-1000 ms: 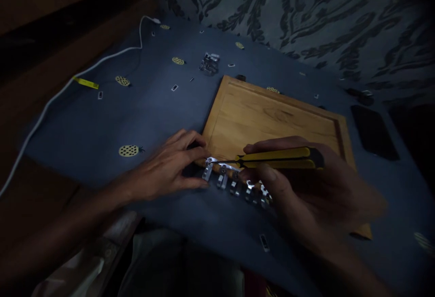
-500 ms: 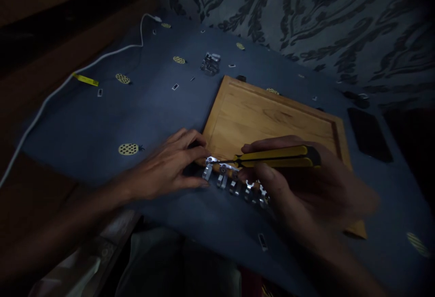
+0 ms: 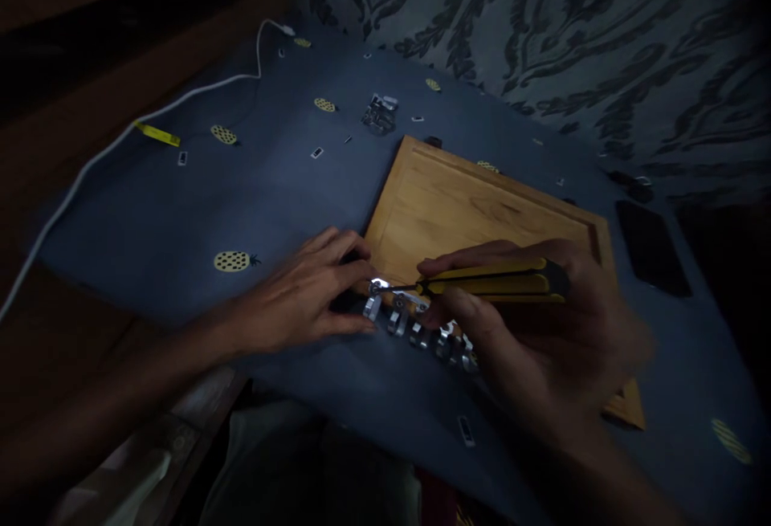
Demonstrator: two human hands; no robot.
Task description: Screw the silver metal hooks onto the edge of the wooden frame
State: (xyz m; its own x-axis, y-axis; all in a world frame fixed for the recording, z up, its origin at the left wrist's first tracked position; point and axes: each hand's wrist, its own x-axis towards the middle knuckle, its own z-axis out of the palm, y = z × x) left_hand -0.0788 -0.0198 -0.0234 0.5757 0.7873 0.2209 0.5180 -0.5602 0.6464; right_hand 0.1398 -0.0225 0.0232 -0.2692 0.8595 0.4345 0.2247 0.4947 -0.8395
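A yellow-and-black screwdriver (image 3: 494, 280) is gripped in my right hand (image 3: 542, 333), its shaft pointing left. The tip reaches a small shiny metal clip (image 3: 372, 307) at the left end of a row. My left hand (image 3: 307, 297) holds that end clip between thumb and forefinger. Several similar metal clips (image 3: 420, 336) line the front edge of a wooden board (image 3: 449, 213); my right fingers partly cover the row. Whether the tip sits in a screw is too small to tell.
Behind the board lies a small pile of metal parts (image 3: 379, 114). A white cable (image 3: 181, 96) with a yellow tag (image 3: 157, 135) runs along the left of the blue patterned cloth (image 3: 271, 197). A dark flat phone-like object (image 3: 651, 247) lies right, below the patterned wall (image 3: 530, 44).
The view has shifted slightly. My right hand has turned a little about the screwdriver, whose tip stays at the end clip. My left hand keeps its hold.
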